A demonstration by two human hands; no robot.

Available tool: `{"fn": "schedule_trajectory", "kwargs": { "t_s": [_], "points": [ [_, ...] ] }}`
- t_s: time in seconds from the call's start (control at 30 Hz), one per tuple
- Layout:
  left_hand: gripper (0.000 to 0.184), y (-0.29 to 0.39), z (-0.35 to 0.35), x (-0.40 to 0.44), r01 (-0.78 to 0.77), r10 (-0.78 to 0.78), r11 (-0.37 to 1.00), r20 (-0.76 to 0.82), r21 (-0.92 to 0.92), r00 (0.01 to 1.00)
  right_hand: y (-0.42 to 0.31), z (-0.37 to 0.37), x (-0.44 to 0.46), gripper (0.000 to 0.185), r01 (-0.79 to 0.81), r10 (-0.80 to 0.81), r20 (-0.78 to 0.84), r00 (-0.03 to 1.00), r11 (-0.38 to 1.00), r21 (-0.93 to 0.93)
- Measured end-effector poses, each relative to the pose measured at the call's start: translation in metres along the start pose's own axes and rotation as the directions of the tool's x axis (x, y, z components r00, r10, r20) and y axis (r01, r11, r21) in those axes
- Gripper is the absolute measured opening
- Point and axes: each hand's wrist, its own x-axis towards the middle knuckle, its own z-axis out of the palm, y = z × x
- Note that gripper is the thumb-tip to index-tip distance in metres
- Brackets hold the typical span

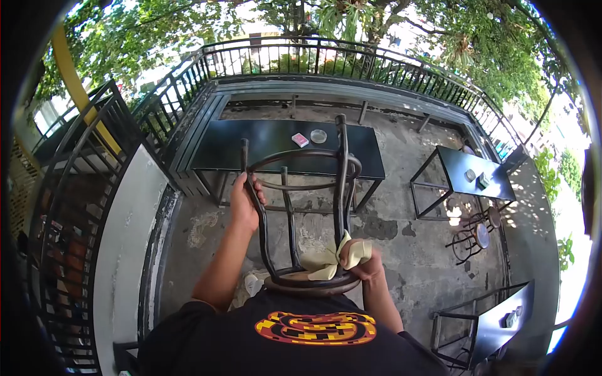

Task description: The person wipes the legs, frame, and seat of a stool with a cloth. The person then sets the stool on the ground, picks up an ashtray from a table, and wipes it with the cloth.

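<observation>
A dark metal stool [263,232] is held upside down in front of my chest, its legs pointing up and its round seat [313,288] at the bottom against my shirt. My left hand [246,200] is closed around one leg, just below the ring that joins the legs. Low on another leg, close to the seat, my right hand [367,260] is closed on a pale yellow cloth [323,260]. The cloth is wrapped about that leg and partly covers the seat's underside. My right fingertips are partly hidden by the cloth.
Ahead stands a long black table [238,141] with a red-and-white box [300,140] and a glass ashtray [318,136]. Black tables [464,166] and small stools [481,235] stand to the right. A bench and a metal railing [282,59] edge the terrace; a low wall [128,244] is at left.
</observation>
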Motion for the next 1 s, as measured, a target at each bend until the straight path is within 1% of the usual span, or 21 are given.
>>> {"fn": "schedule_trajectory", "kwargs": {
  "t_s": [0.03,0.13,0.17,0.27,0.3,0.33,0.37,0.4,0.43,0.47,0.5,0.57,0.67,0.7,0.8,0.83,0.87,0.9,0.93,0.97,1.0],
  "points": [
    [0.023,-0.006,-0.005,-0.001,-0.037,0.047,0.994,-0.094,0.104,0.995,0.003,0.004,0.001,0.044,-0.013,0.014,0.028,1.0,0.999,-0.046],
    [0.03,-0.023,0.013,-0.007,-0.207,0.178,0.938,0.125,0.277,0.976,0.006,0.035,0.005,0.05,-0.083,0.086,0.022,0.996,0.991,-0.101],
    [0.033,-0.029,0.025,-0.012,-0.272,0.215,0.907,0.201,0.322,0.956,0.004,0.044,0.007,0.044,-0.139,0.146,0.044,0.988,0.979,-0.148],
    [0.041,-0.039,0.054,-0.035,-0.458,0.283,0.783,0.414,0.421,0.865,-0.001,0.069,0.017,0.038,-0.076,0.13,0.172,0.977,0.955,-0.288],
    [0.041,-0.035,0.065,-0.045,-0.217,0.059,0.922,0.438,0.321,0.897,-0.002,0.074,0.018,0.034,-0.093,0.15,0.192,0.97,0.955,-0.28],
    [0.043,-0.026,0.081,-0.055,0.057,-0.159,0.974,0.484,0.218,0.86,-0.003,0.079,0.019,0.033,-0.105,0.18,0.193,0.965,0.932,-0.346],
    [0.048,-0.024,0.088,-0.06,0.335,-0.346,0.934,0.552,0.126,0.759,-0.005,0.084,0.022,0.032,-0.114,0.209,0.193,0.959,0.904,-0.413],
    [0.05,-0.028,0.082,-0.056,0.395,-0.367,0.915,0.571,0.08,0.735,-0.007,0.086,0.023,0.031,-0.118,0.235,0.192,0.953,0.87,-0.478],
    [0.053,-0.033,0.074,-0.049,0.453,-0.386,0.89,0.592,0.038,0.708,-0.007,0.084,0.024,0.033,-0.132,0.252,0.205,0.946,0.873,-0.469],
    [0.056,-0.038,0.067,-0.043,0.511,-0.403,0.86,0.613,0.0,0.679,-0.011,0.085,0.024,0.034,-0.086,0.247,0.228,0.942,0.832,-0.548],
    [0.057,-0.035,0.078,-0.055,0.457,-0.419,0.889,0.47,0.035,0.777,-0.015,0.089,0.024,0.035,-0.039,0.243,0.25,0.937,0.785,-0.618],
    [0.058,-0.039,0.071,-0.054,0.457,-0.425,0.888,0.452,0.041,0.785,-0.018,0.086,0.021,0.04,0.056,0.246,0.311,0.918,0.697,-0.715],
    [0.059,-0.039,0.068,-0.056,0.44,-0.426,0.895,0.413,0.064,0.805,-0.022,0.088,0.01,0.046,0.003,0.301,0.275,0.913,0.67,-0.742],
    [0.059,-0.037,0.068,-0.058,0.434,-0.424,0.898,0.407,0.072,0.809,-0.025,0.089,0.009,0.049,0.062,0.286,0.314,0.906,0.643,-0.763],
    [0.059,-0.034,0.072,-0.065,0.412,-0.408,0.907,0.414,0.085,0.814,-0.029,0.076,0.002,0.056,0.104,0.31,0.347,0.885,0.595,-0.797],
    [0.058,-0.032,0.073,-0.067,0.4,-0.401,0.912,0.412,0.091,0.819,-0.031,0.07,0.002,0.054,0.162,0.261,0.398,0.879,0.622,-0.766],
    [0.058,-0.031,0.074,-0.07,0.388,-0.391,0.917,0.408,0.096,0.825,-0.034,0.059,-0.003,0.046,0.087,0.235,0.312,0.921,0.655,-0.751],
    [0.059,-0.029,0.074,-0.072,0.388,-0.393,0.916,0.408,0.098,0.824,-0.031,0.042,-0.004,0.043,0.031,0.12,0.167,0.979,0.718,-0.695],
    [0.059,-0.026,0.075,-0.074,0.388,-0.394,0.916,0.408,0.102,0.824,-0.028,0.024,-0.005,0.041,0.01,0.001,0.017,1.0,0.784,-0.621],
    [0.06,-0.024,0.075,-0.075,0.388,-0.396,0.915,0.408,0.107,0.823,-0.02,0.008,-0.003,0.041,0.045,-0.178,-0.219,0.959,0.863,-0.504],
    [0.059,-0.022,0.074,-0.077,0.39,-0.398,0.914,0.412,0.108,0.82,-0.027,0.005,0.006,0.04,0.064,-0.29,-0.265,0.92,0.777,-0.626]
  ]
}}
